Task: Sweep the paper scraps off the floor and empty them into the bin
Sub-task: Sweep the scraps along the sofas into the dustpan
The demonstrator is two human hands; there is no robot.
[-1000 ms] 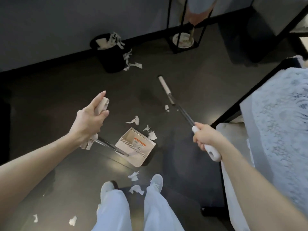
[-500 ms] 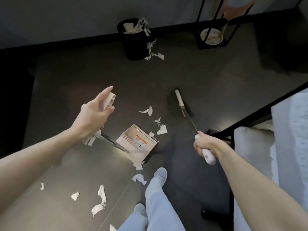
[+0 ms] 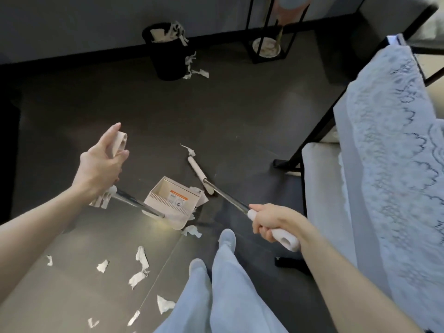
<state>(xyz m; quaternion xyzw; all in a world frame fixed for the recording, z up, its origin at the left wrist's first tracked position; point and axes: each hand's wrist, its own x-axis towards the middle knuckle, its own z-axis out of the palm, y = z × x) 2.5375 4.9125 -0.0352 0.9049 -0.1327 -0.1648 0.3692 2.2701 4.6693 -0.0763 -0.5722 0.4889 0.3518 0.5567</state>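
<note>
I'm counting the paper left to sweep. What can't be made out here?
All in the head view:
Dustpan contents: its raised walls hide most of the inside.
Bin fill below the rim: hidden by its dark wall.
Floor under the legs: covered, and cut off by the bottom edge.
Anything beneath the broom head: hidden by it.

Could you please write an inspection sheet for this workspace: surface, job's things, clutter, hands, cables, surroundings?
Surface: dark floor, paper scraps scattered near the feet.
Job's things: dustpan on the floor, broom head beside it; black bin by the wall, overfull.
Clutter: paper strips hanging from the bin to the floor.
Hands: left hand holds the dustpan handle; right hand grips the broom handle.
Cables: nothing seen.
Surroundings: black metal stand, lace-covered chair.
</note>
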